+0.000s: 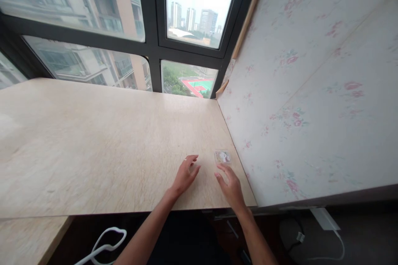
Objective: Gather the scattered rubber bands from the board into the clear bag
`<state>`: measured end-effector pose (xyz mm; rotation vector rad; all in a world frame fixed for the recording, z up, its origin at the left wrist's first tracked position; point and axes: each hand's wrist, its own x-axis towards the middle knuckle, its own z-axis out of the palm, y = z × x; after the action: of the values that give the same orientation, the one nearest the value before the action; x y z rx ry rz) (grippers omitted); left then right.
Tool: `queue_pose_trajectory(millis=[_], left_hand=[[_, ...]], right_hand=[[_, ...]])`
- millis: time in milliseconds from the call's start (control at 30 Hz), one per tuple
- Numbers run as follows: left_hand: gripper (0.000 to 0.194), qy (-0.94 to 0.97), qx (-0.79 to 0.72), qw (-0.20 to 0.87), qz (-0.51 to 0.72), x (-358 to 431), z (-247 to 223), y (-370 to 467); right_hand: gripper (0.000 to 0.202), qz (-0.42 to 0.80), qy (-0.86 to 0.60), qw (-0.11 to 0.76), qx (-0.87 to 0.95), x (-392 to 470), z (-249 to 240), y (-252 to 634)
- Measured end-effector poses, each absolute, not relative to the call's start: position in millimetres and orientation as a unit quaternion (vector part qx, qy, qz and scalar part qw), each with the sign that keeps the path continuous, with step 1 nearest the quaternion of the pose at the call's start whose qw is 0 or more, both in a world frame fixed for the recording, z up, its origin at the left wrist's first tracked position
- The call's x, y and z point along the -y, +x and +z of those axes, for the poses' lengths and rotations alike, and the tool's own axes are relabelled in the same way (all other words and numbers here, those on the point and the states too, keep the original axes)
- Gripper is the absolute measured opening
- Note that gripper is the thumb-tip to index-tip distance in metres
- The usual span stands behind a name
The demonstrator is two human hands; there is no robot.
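Note:
A small clear case (223, 157) with a printed picture in it lies flat on the beige marble-look sill (118, 140), close to the papered wall. Just in front of the case is my right hand (229, 182), its fingertips at or very near the near edge; I cannot tell whether they touch it. Thumb and fingers of that hand are apart. To the left, my left hand (186, 174) hovers over or rests on the sill with a ring on one finger. Its thumb and fingers are parted too, with nothing between them.
Dark window frames (152, 29) rise behind the sill. On the right stands a wall (311, 103) with floral paper. Below the front edge are a white looped tube-like object (108, 240), a white power strip (326, 218) and cables.

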<state>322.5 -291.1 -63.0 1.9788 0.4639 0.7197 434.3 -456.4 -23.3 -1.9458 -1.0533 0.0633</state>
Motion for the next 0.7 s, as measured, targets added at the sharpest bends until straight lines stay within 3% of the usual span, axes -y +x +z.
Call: queue_pose_trajectory(millis=[100, 200, 433, 700], left_hand=[[0.024, 0.798, -0.246, 0.444, 0.324, 278, -58, 280], [0.021, 0.781, -0.312, 0.412, 0.35, 265, -54, 238], [0.02, 0.76, -0.362, 0.389, 0.375, 265, -57, 178], [0.02, 0.776, -0.373, 0.35, 0.371, 270, -55, 182]], right_hand=[[0.032, 0.128, -0.761, 0.444, 0.456, 447, -32, 409], [0.047, 0.169, -0.761, 0.404, 0.479, 431, -39, 395], [0.063, 0.041, -0.826, 0.285, 0.484, 407, -54, 388], [0.066, -0.004, -0.821, 0.282, 0.497, 406, -57, 381]])
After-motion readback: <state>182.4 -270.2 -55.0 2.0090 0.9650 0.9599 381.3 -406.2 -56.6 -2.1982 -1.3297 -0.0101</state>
